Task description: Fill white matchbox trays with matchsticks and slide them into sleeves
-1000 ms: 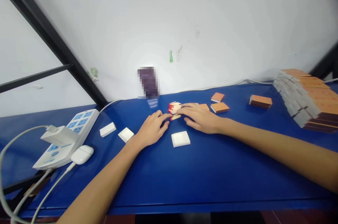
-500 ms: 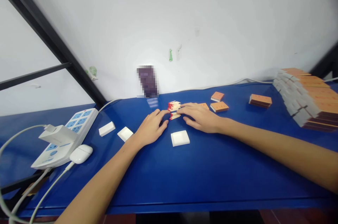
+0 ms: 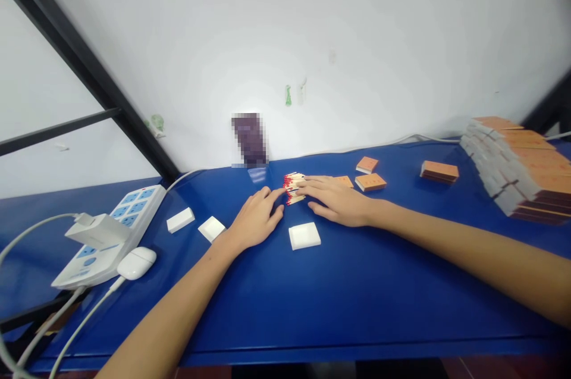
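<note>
A pile of red-headed matches (image 3: 292, 181) lies on the blue table, with its heads toward the left. My left hand (image 3: 256, 218) rests beside it, index finger stretched out to the match heads and thumb apart. From the other side my right hand (image 3: 336, 199) lies over the plain ends of the sticks, fingers spread and palm down. Neither hand grips anything. Nearer me sits a white matchbox tray (image 3: 304, 235). Another white tray (image 3: 211, 228) is partly covered by my left wrist. An orange matchbox sleeve (image 3: 344, 181) shows partly behind my right hand.
To the right are orange matchboxes (image 3: 370, 182) and a big stack of them (image 3: 526, 171). On the left stand a white box-shaped piece (image 3: 181, 220), a power strip (image 3: 143, 203) with a charger (image 3: 98, 230), and a white earbud case (image 3: 137, 263). A blurred phone-like object (image 3: 250, 140) leans on the wall.
Both hands stay almost where they were. The gap between the matches looks slightly narrower, and some sticks have shifted a little under my right fingers.
</note>
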Tool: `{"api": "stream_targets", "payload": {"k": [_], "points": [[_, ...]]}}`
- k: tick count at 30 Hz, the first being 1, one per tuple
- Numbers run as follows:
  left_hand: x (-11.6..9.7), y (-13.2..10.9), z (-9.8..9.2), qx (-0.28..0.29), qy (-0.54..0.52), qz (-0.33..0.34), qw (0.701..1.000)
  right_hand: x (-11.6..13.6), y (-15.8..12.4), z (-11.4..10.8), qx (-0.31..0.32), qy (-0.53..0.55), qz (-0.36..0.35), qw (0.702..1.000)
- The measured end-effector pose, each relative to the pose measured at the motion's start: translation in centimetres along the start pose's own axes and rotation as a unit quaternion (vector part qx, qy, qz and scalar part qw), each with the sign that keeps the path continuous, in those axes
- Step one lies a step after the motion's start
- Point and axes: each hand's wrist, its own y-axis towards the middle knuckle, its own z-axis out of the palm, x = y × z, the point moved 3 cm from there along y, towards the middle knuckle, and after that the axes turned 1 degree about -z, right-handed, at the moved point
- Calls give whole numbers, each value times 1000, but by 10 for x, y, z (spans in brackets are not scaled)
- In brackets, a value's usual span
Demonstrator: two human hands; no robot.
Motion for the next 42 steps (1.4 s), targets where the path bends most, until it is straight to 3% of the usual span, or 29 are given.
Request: {"api": "stream_targets", "payload": {"k": [8, 42], "points": [[-1, 1, 2, 16, 49, 13, 999, 1, 0, 0, 5, -7, 3, 1000], [-1, 1, 1, 13, 38, 12, 999, 2, 1, 2, 5, 10, -46, 999]]}}
